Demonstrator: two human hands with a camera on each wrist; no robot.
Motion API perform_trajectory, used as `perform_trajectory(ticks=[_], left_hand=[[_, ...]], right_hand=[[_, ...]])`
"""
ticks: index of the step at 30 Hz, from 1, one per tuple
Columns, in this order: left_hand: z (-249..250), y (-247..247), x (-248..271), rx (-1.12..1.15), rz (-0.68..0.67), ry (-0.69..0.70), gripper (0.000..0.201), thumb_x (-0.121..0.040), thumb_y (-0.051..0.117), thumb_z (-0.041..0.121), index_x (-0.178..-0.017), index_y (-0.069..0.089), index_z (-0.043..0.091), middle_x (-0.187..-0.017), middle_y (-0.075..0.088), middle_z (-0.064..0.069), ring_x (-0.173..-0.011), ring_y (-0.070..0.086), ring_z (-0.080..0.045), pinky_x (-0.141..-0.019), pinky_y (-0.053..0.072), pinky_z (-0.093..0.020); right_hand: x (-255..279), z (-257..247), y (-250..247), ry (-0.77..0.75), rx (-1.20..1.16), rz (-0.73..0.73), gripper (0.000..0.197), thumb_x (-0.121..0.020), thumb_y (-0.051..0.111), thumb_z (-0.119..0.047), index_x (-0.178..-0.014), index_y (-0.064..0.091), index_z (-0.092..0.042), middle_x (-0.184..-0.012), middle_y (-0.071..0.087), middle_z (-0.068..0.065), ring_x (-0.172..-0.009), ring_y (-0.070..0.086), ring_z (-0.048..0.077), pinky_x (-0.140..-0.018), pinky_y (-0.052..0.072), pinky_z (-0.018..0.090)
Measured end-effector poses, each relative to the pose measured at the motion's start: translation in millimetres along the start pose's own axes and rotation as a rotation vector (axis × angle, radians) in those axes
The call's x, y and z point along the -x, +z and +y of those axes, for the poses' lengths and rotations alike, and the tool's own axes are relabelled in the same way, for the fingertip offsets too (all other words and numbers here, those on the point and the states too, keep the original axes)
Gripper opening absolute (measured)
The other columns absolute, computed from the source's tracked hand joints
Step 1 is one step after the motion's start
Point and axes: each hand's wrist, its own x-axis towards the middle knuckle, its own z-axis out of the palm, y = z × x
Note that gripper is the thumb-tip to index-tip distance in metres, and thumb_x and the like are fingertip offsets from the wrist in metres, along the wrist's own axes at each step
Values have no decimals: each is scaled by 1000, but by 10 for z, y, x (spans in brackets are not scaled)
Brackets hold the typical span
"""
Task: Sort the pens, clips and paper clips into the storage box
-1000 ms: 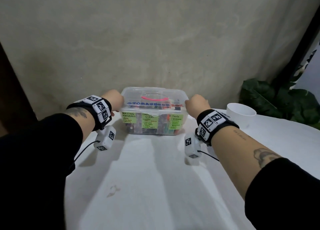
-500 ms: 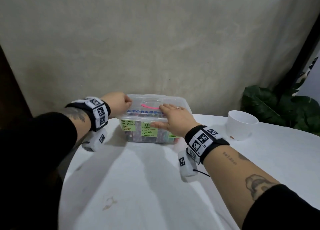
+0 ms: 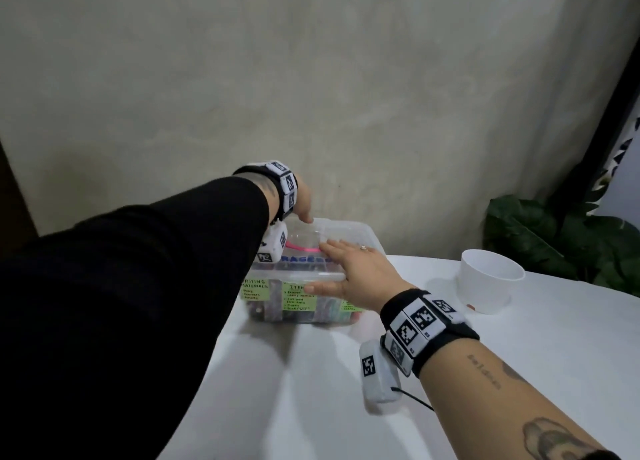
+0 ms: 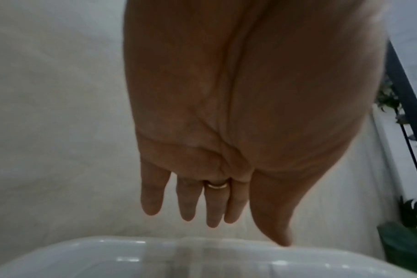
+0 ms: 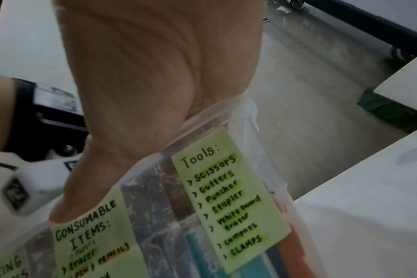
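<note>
A clear plastic storage box (image 3: pixel 349 229) with its lid on stands at the table's far edge; green labels on its front (image 5: pixel 226 188) read "Tools" and "Consumable Items". Pens and other coloured items show through the wall. My right hand (image 3: pixel 349 269) lies flat on the lid, fingers straight, with the thumb along the front rim. My left hand (image 3: pixel 304 208) reaches over the box's far left corner. In the left wrist view its fingers (image 4: pixel 212 212) hang straight, just above the lid's rim (image 4: pixel 202 259), holding nothing.
A white bowl (image 3: pixel 490 279) stands on the white table (image 3: pixel 346 407) to the right of the box. A leafy plant (image 3: pixel 554 238) sits behind it at the right. A plain wall (image 3: pixel 311 96) rises close behind the box.
My right hand left the box's right side and now lies flat on the lid. My left arm has stretched forward from the left side to the box's far left corner.
</note>
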Motion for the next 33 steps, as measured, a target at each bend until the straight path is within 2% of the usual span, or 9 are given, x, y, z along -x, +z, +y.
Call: perform_trajectory(ticks=[5, 7, 12, 16, 21, 23, 28, 30, 33], left_hand=[[-35, 215, -1275, -136, -75, 74, 104, -49, 51, 77, -141, 49, 28, -140, 55, 5, -122, 54, -23, -108, 38, -45], [-58, 264, -1450, -157, -86, 98, 97, -50, 54, 73, -136, 53, 29, -136, 58, 5, -116, 57, -24, -105, 41, -46], [29, 96, -110, -46, -114, 20, 59, -94, 56, 40, -148, 40, 21, -149, 44, 0, -131, 46, -25, -107, 38, -38], [126, 24, 236, -18, -155, -15, 47, -105, 41, 18, -151, 33, 14, -153, 35, -4, -138, 37, -25, -75, 41, -16], [85, 118, 255, 58, -116, 69, 59, -99, 52, 34, -151, 33, 14, -154, 37, -6, -138, 39, -27, -110, 35, -39], [36, 164, 289, 177, -108, 82, 72, -91, 59, 49, -151, 34, 18, -154, 37, -6, -135, 42, -29, -107, 41, -46], [155, 353, 1097, 635, -14, 131, 60, -92, 62, 44, -143, 47, 17, -140, 52, -2, -126, 50, -21, -106, 44, -42], [185, 499, 1452, 594, 133, 205, 59, -95, 55, 47, -146, 43, 18, -143, 51, -1, -129, 49, -22, -113, 35, -39], [144, 900, 1969, 505, 246, 270, 56, -97, 51, 44, -148, 40, 22, -154, 38, 0, -138, 39, -20, -115, 27, -32]], right_hand=[[-29, 24, 19, 6, 0, -10, 100, -74, 44, -86, -154, 26, -28, -161, 24, -4, -148, 23, 17, -120, 15, 42], [-36, 24, 19, 7, 9, -15, 101, -73, 43, -87, -154, 26, -28, -161, 25, -4, -148, 23, 18, -120, 15, 43], [-20, -8, 30, 4, 11, -7, 101, -73, 43, -86, -153, 27, -27, -160, 27, -4, -146, 25, 18, -119, 17, 43], [-7, -23, 27, 0, 10, -2, 98, -74, 46, -84, -152, 29, -27, -159, 30, -5, -145, 28, 18, -119, 18, 42], [-6, -15, 10, 6, 25, -1, 98, -75, 46, -83, -152, 29, -27, -159, 29, -4, -145, 28, 18, -118, 19, 42], [-5, -27, -10, 9, 45, -18, 98, -76, 44, -83, -153, 28, -25, -159, 29, -1, -145, 28, 20, -118, 20, 44], [235, -9, -43, 84, -413, 287, 67, -92, 44, -64, -140, 48, -17, -147, 46, 4, -135, 41, 19, -113, 35, 43], [464, 33, -149, 156, -497, 447, 53, -98, 49, -46, -140, 49, -14, -145, 46, 5, -134, 41, 18, -113, 33, 37], [1064, 254, -307, 310, -358, 409, 45, -97, 56, -31, -137, 53, -12, -144, 46, 6, -135, 40, 22, -112, 29, 34]])
